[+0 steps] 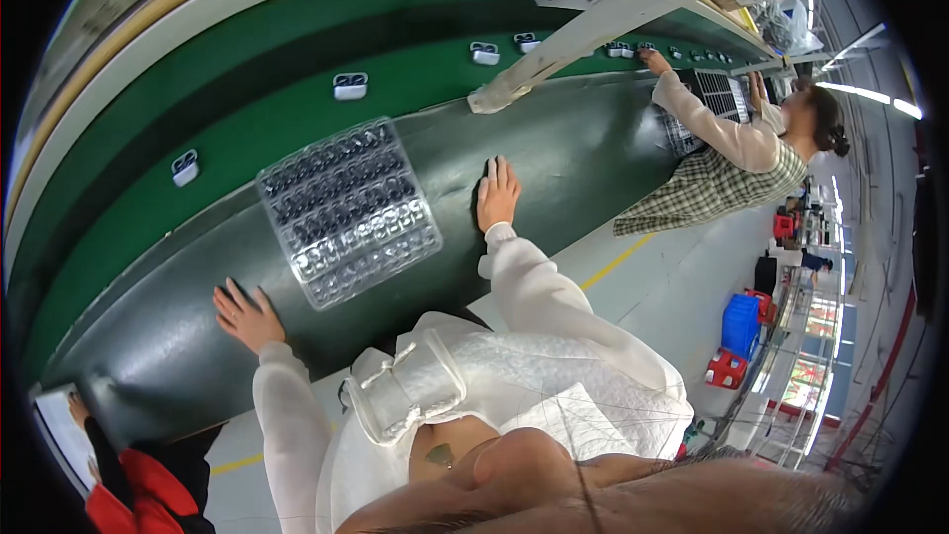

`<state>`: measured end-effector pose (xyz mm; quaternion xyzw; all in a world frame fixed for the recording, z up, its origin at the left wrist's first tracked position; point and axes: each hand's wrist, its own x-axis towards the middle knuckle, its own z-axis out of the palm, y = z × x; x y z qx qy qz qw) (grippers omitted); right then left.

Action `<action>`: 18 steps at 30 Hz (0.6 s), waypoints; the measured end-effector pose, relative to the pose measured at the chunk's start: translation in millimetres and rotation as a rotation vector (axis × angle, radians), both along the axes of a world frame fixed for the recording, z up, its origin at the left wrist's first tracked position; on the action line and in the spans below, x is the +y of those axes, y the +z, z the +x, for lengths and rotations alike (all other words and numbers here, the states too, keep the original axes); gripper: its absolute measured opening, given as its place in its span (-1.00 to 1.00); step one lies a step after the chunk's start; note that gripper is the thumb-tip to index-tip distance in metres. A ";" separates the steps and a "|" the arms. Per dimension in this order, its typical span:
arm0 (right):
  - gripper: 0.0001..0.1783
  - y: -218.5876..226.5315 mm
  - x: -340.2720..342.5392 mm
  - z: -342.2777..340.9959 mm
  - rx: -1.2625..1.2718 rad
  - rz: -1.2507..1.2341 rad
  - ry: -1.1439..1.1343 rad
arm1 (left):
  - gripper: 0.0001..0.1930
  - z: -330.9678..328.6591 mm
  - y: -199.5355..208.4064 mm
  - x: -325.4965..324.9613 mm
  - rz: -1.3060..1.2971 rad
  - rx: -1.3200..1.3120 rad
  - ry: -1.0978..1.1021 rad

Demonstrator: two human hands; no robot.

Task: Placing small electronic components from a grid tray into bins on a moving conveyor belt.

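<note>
A clear plastic blister tray [368, 283] lies on the dark bench mat [573, 153] in front of me, tilted a little. Small dark pieces sit in the far rows of its pockets, while the near rows look clear. My left hand [247, 316] rests flat on the mat to the left of the tray, fingers spread, holding nothing. To the right of the tray, my right hand [499, 195] also lies flat with outstretched fingers and nothing in it. Neither hand touches the tray.
Beyond the mat runs a green conveyor belt [257, 109] carrying several small white cases [350, 86] with dark insides. A pale beam [633, 10] slants over it. On the right, a co-worker in plaid [736, 178] reaches to the belt; a red-and-black sleeve [148, 480] shows lower left.
</note>
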<state>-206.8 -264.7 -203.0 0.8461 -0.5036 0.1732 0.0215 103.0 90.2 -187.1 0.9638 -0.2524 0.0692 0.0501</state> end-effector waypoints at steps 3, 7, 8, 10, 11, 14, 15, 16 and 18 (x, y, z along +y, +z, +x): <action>-0.53 5.1 2.0 0.9 -0.026 0.005 0.021 | -0.44 0.6 -1.5 0.6 0.001 -0.008 -0.001; -0.49 7.2 -2.5 3.3 -0.006 0.018 -0.010 | -0.45 3.2 -2.5 -2.6 -0.050 -0.004 -0.020; -0.50 6.8 -2.8 2.2 -0.032 0.018 -0.004 | -0.45 3.8 -1.3 -3.4 -0.045 -0.008 -0.027; -0.52 6.3 -5.5 3.3 -0.041 0.020 -0.005 | -0.44 1.8 0.6 -4.1 -0.004 0.006 0.000; -0.53 6.4 -7.7 3.2 -0.044 0.013 0.000 | -0.44 1.8 -0.2 -5.5 -0.006 0.001 -0.007; -0.55 5.0 -4.0 0.3 -0.040 0.005 -0.024 | -0.44 1.8 -3.8 -6.3 -0.046 0.006 -0.036; -0.55 6.0 -4.6 -0.9 -0.029 0.009 -0.034 | -0.44 2.5 -4.6 -5.5 -0.054 0.002 -0.046; -0.55 5.9 -5.3 0.2 -0.033 -0.001 -0.047 | -0.44 3.0 -5.3 -4.7 -0.028 0.000 -0.029; -0.55 5.8 -2.4 4.6 -0.025 0.041 -0.037 | -0.44 1.8 -5.0 -1.8 0.021 -0.025 -0.004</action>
